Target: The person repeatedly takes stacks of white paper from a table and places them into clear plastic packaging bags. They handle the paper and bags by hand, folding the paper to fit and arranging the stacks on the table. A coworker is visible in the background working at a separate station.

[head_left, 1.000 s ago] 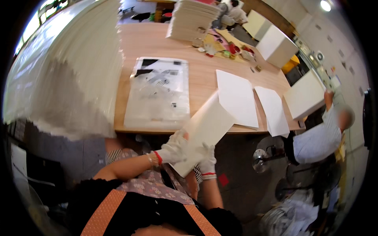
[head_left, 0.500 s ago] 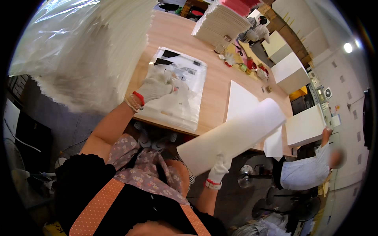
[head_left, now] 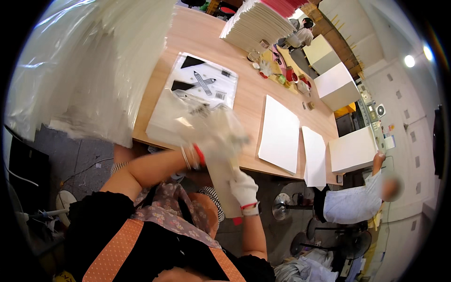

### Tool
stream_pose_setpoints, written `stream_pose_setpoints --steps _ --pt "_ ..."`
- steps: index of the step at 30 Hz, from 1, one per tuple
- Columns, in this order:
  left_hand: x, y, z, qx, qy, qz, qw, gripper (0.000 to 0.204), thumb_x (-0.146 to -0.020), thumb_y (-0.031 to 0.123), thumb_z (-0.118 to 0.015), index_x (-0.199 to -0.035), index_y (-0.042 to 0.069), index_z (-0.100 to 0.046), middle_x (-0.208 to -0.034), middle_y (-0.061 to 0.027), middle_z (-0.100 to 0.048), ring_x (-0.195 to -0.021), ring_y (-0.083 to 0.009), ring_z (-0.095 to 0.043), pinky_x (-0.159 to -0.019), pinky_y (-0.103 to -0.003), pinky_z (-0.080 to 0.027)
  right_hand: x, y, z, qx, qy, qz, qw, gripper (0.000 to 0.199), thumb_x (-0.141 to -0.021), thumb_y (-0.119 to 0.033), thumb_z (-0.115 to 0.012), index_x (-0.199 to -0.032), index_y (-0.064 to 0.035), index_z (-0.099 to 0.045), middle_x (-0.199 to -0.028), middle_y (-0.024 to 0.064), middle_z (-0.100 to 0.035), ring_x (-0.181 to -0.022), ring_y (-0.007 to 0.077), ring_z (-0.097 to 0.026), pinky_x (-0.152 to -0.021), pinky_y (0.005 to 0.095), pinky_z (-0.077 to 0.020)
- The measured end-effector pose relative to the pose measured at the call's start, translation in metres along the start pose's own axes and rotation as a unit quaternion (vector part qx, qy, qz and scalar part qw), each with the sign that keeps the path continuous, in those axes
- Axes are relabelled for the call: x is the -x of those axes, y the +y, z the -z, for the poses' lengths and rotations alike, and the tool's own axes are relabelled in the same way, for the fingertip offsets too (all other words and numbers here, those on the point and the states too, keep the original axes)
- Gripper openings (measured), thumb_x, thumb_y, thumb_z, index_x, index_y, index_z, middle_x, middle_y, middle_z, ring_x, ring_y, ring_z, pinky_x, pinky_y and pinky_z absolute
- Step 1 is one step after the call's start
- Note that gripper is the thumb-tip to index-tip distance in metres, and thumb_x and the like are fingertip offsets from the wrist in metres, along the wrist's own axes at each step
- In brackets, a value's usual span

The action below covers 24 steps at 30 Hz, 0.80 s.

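My left hand (head_left: 213,145), in a white glove and smeared by motion, holds a clear plastic bag (head_left: 192,113) over the near part of a stack of printed plastic bags (head_left: 225,85). That stack shows black corner shapes and a crossed-pencils picture. My right hand (head_left: 244,189), also gloved, grips a sheaf of white paper (head_left: 221,181) just off the table's near edge. The sheaf is seen nearly edge-on, and its top end meets the bag by my left hand. Whether the paper is inside the bag cannot be made out.
On the wooden table (head_left: 244,110) lie two white paper piles (head_left: 280,136) (head_left: 314,155). A big heap of clear plastic (head_left: 94,70) stands at left, a tall paper stack (head_left: 253,28) at the back. Small tools and tape (head_left: 289,73) lie beyond. A person (head_left: 354,199) works at right.
My left hand has come off the bag stack, moving right and nearer with a bag. The paper sheaf has turned from broad side to nearly edge-on and moved left, uncovering the table piles.
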<state>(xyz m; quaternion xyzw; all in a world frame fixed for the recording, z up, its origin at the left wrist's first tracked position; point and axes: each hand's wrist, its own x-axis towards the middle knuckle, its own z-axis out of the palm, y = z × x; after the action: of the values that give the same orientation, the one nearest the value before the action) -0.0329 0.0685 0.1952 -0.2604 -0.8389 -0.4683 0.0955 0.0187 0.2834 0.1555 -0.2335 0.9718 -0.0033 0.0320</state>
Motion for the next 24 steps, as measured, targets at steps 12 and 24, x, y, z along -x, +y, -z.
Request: stream_pose_setpoints --steps 12,24 --pt "0.083 -0.116 -0.036 -0.130 0.039 -0.052 0.989 0.035 -0.082 0.014 -0.057 -0.116 0.008 -0.049 -0.092 -0.0130 -0.060 -0.079 -0.0295 -0.059 -0.070 -0.037 -0.050 -0.126 -0.008 -0.098 -0.240 0.259 -0.224 0.908 0.048 -0.089 -0.033 -0.053 -0.126 -0.0051 -0.044 -0.118 0.0233 -0.055 -0.108 0.0357 -0.054 -0.090 0.0423 -0.0436" --pt "0.226 -0.100 0.008 -0.237 0.187 0.321 0.898 0.019 -0.088 0.009 -0.048 -0.104 0.000 -0.045 -0.100 -0.0174 -0.050 -0.088 -0.0309 -0.054 -0.072 -0.043 -0.044 -0.009 -0.016 -0.092 -0.550 -0.046 -0.112 0.826 0.064 -0.095 -0.019 -0.041 -0.147 -0.0081 -0.004 -0.138 0.0201 -0.038 -0.108 0.0300 -0.055 -0.087 0.0350 -0.0465"
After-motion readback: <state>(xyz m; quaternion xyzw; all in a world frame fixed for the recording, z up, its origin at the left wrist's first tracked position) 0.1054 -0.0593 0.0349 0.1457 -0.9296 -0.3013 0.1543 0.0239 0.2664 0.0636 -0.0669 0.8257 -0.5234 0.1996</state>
